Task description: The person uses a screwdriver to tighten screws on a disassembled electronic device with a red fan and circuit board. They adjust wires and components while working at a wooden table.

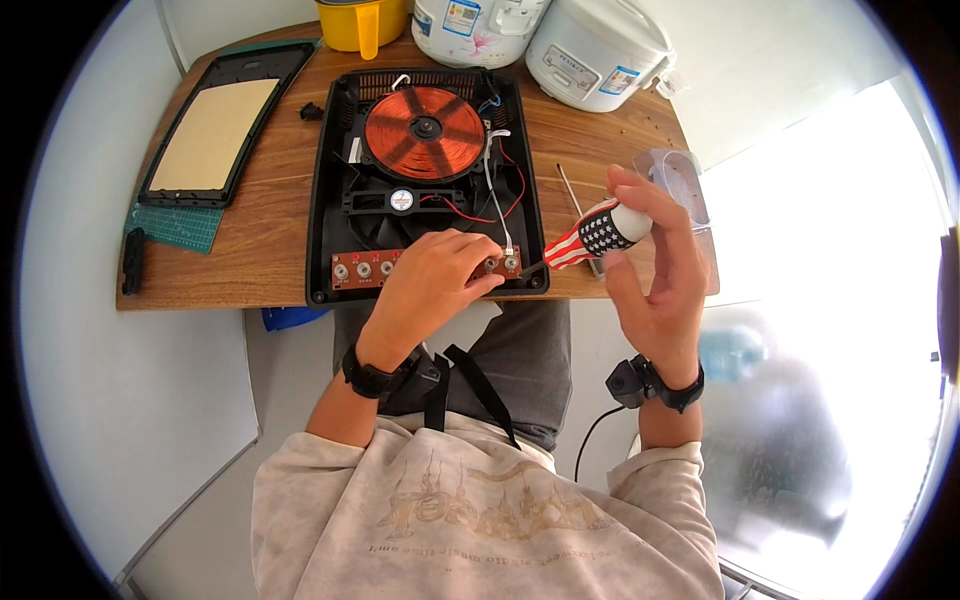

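1. The opened induction cooker lies on the wooden table, its black base filling the middle of the view, with the copper coil at 12 o'clock of the base and a small fan just below the coil.
2. The red control board runs along the near edge of the base, at 6 o'clock of the coil.
3. The left hand rests on the right part of that board, fingers curled down onto it; whether they pinch a small part I cannot tell, since the knuckles hide the tips.
4. The right hand is wrapped loosely around the screwdriver, whose striped and starred handle sits between thumb and fingers; the shaft points toward 8 o'clock, its tip right at the board's right end beside the left fingers.
5. Judging by this, the step in hand is driving or loosening a screw at the board's right end.
6. The next move seems to call for seating the tip squarely in the screw head and steadying the board while turning.
7. The removed top panel lies at 10 o'clock; two white rice cookers and a yellow jug stand at the far edge.
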### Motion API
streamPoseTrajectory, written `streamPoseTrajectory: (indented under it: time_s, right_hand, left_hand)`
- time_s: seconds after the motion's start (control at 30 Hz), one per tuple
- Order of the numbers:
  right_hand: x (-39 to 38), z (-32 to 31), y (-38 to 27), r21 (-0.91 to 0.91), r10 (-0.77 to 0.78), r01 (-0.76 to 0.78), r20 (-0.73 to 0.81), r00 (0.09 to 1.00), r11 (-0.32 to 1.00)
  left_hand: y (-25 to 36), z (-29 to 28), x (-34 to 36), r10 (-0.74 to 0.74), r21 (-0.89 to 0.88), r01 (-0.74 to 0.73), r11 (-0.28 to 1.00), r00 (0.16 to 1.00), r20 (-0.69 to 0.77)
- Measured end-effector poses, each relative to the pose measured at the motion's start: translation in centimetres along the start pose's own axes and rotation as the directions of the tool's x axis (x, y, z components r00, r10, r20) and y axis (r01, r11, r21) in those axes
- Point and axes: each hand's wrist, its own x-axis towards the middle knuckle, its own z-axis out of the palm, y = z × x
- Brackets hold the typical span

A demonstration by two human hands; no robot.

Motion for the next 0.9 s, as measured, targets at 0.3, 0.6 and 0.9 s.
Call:
streamPoseTrajectory:
  time_s: [0.3, 0.6, 0.9]
  right_hand:
    - [-0.4, 0.4, -0.1, 0.029, 0.124, -0.124, 0.002, 0.992, 0.992]
    - [-0.1, 0.0, -0.8, -0.001, 0.088, -0.089, -0.016, 0.996, 0.996]
    - [-0.1, -0.2, -0.4, -0.071, 0.075, -0.068, 0.097, 0.992, 0.995]
  left_hand:
    - [-0.1, 0.1, -0.1, 0.001, 0.0, -0.001, 1.0, 1.0, 0.004]
    - [-0.1, 0.1, -0.1, -0.002, 0.014, 0.002, 1.0, 1.0, 0.006]
    - [-0.1, 0.1, -0.1, -0.003, 0.007, 0.003, 1.0, 1.0, 0.009]
